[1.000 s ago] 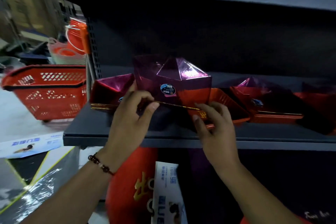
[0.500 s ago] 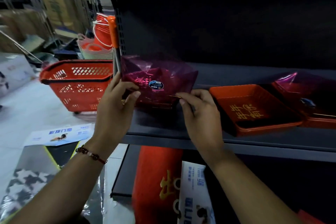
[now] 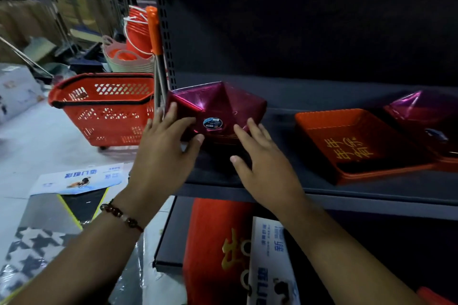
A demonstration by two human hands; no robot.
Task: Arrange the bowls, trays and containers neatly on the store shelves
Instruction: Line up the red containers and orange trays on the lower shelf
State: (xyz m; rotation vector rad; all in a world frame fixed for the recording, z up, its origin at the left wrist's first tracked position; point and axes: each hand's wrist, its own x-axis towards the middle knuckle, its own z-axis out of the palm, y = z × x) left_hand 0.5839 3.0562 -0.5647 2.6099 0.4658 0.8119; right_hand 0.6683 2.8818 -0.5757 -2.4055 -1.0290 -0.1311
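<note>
2 hands (image 3: 218, 156) flat vs magenta faceted container (image 3: 218, 109) w/ round sticker, fingers straight, on shelf (image 3: 371, 195).

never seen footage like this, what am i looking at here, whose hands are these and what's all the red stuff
There is no machine here. A person wears a camera on the head, so the one picture looks forward and down at their own two hands. They are tidying a dark store shelf. The left hand, with a bead bracelet on the wrist, and the right hand lie with straight fingers against a shiny magenta container with a round sticker, at the shelf's left end. Neither hand grips it. To the right sits an open red tray with gold writing, then another magenta container. On the floor to the left stands a red shopping basket.
</note>
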